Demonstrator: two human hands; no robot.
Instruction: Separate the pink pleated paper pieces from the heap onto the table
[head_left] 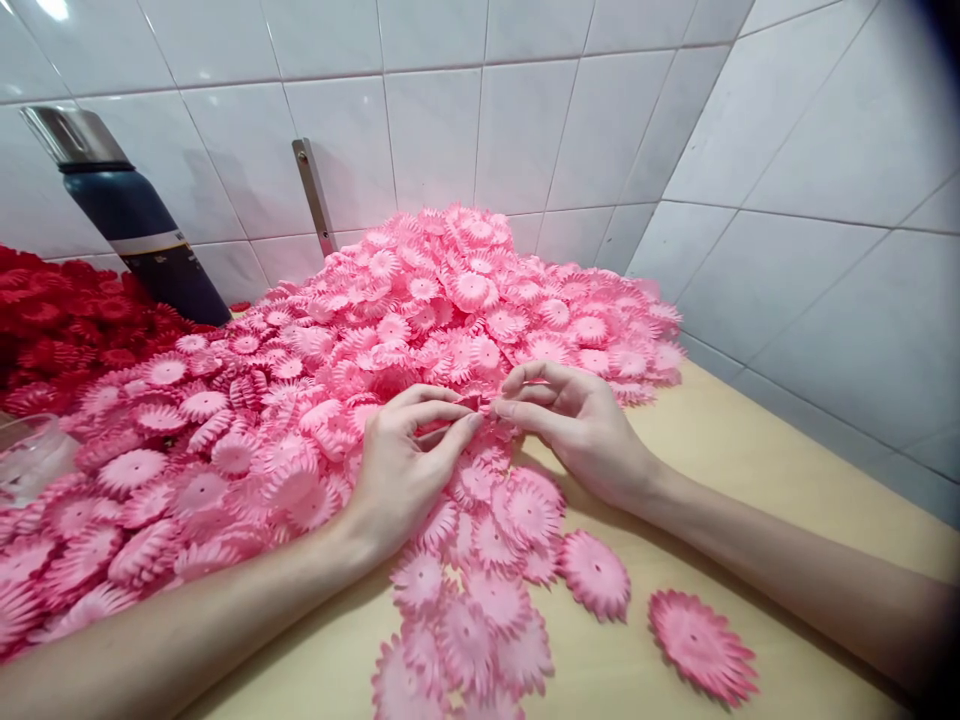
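My left hand [412,465] is closed in a pinch, thumb against fingertips, on a small dark-pink petal piece [471,401]. Just to its right, my right hand [581,425] also has its thumb and fingertips pressed together; whatever lies between them is too small to make out. The two sets of fingertips almost meet. Behind and below them spreads a big heap of pink fabric flower petals [472,290], round with frilled edges and a small centre hole. Loose petals [469,640] overlap on the table beneath my hands, and a single petal [703,645] lies apart at the lower right.
At the left, a dark blue bottle [161,235] with a steel cap stands behind a pile of red petals [71,320]. Clear plastic [34,460] shows at the left edge. White tiled walls [435,130] bound the pale wooden table [750,480]; a metal bracket [313,195] is against the back wall.
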